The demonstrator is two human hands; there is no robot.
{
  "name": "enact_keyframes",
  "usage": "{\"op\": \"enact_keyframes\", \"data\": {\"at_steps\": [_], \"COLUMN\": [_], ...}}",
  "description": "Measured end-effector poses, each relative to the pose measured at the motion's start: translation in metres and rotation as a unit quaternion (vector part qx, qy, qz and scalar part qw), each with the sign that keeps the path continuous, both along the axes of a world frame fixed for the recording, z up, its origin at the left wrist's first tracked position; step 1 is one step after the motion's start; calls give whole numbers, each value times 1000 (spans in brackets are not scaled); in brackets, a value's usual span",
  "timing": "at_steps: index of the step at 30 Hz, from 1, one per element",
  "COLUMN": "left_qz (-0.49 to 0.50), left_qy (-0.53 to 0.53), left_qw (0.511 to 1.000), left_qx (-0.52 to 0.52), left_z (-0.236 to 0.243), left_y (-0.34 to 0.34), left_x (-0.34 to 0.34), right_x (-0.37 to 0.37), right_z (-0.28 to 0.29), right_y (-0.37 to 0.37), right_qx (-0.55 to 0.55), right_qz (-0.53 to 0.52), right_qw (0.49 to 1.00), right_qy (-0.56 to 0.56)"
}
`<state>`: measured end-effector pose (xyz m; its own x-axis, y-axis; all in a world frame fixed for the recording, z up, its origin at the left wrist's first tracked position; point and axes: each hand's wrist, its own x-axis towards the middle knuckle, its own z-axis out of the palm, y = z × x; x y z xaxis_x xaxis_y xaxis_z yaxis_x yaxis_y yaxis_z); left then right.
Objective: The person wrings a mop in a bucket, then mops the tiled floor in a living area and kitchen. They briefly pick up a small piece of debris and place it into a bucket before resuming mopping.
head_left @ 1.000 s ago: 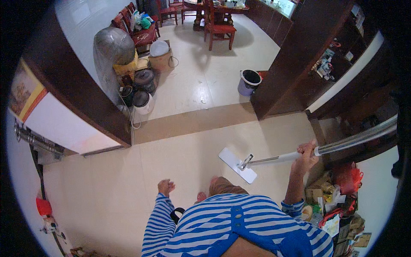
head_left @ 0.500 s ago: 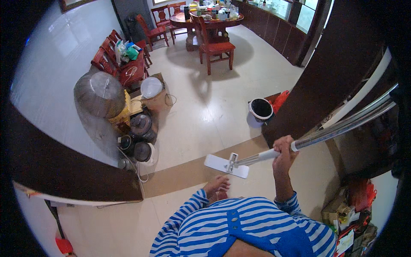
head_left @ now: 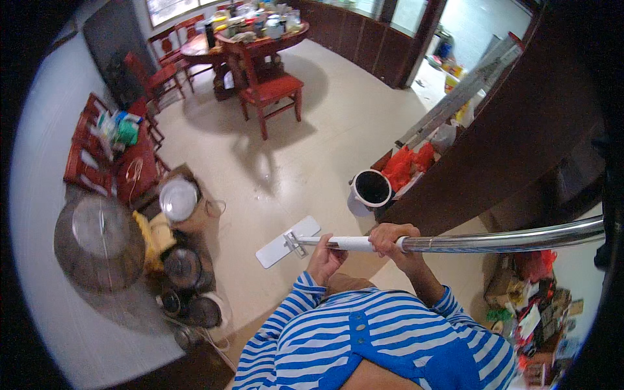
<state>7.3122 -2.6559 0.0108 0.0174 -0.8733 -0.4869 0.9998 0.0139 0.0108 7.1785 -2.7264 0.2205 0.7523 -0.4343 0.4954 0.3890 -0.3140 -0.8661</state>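
Observation:
A flat mop (head_left: pixel 270 253) with a white rectangular head rests on the pale floor ahead of me. Its pole runs from the head to the right, through a white grip and a shiny metal tube. My right hand (head_left: pixel 395 244) is wrapped round the pole at the end of the white grip. Lower on the same pole, close to the mop head, my left hand (head_left: pixel 326 260) is closed with its fingers curled at the rod.
A white bucket (head_left: pixel 371 189) stands beside red plastic bags (head_left: pixel 406 166) and a leaning ladder (head_left: pixel 465 88). Jars (head_left: pixel 183 266) and a large mesh cover (head_left: pixel 99 244) line the left wall. Beyond are a red chair (head_left: pixel 270 91) and a cluttered round table (head_left: pixel 289 38). Piled goods (head_left: pixel 530 312) lie at right.
My left hand has come up and taken hold of the pole. The mop head has turned and moved left and forward. My view has swung right, bringing the ladder into sight.

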Motion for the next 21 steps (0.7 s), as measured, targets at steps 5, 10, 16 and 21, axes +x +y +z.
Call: {"op": "enact_keyframes", "data": {"at_steps": [5,10,16,21], "left_qz": [16,-19,-83,-102], "left_qy": [-24,-43,-249,-48], "left_qw": [1000,997,965,992], "left_qx": [8,55,7,61], "left_z": [-21,-20,-12,-25], "left_y": [-79,-181,-300,-397], "left_x": [70,132,206,250], "right_x": [28,68,137,171], "right_z": [28,33,33,32], "right_y": [-67,-157,-288,-356], "right_qx": [11,34,-37,-54], "right_qz": [4,-22,2,-46], "right_qw": [998,995,996,997], "right_qy": [-57,-92,-76,-23]}}
